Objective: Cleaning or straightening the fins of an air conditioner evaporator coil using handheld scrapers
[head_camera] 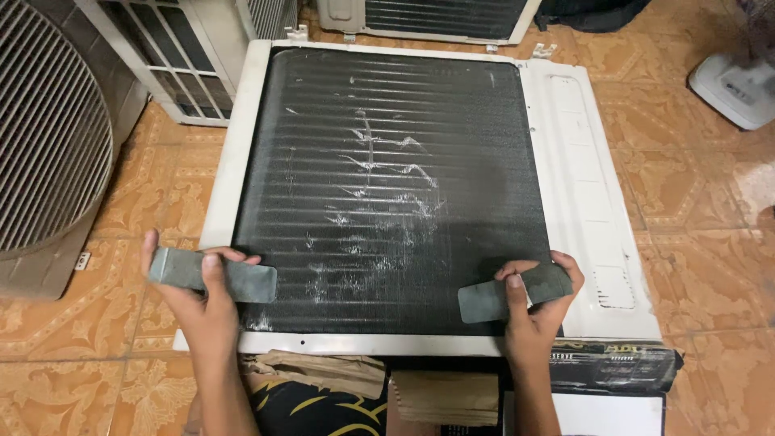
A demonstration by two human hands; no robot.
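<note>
Fingers (211, 266) of the left hand (198, 295) pinch a flat grey rectangular metal strip (214, 274), while the right hand (537, 303) clamps a second, darker grey flat strip (504, 295) over the black finned condenser coil (387, 194).

Both strips lie near the coil's lower edge, the left one over the white metal frame (230, 161) and the coil's bottom left corner, the right one on the fins just beside the white side panel (585, 202). Pale scuffs where fins look bent run down the coil's middle. To work well here, I judge that each strip should stay flat and square to the fin rows, thumbs pressing lightly, since tilting an edge would likely crush more fins. Around the unit lies an orange patterned tile floor (694, 210), with a round grey fan grille (48, 129) at the left.
</note>
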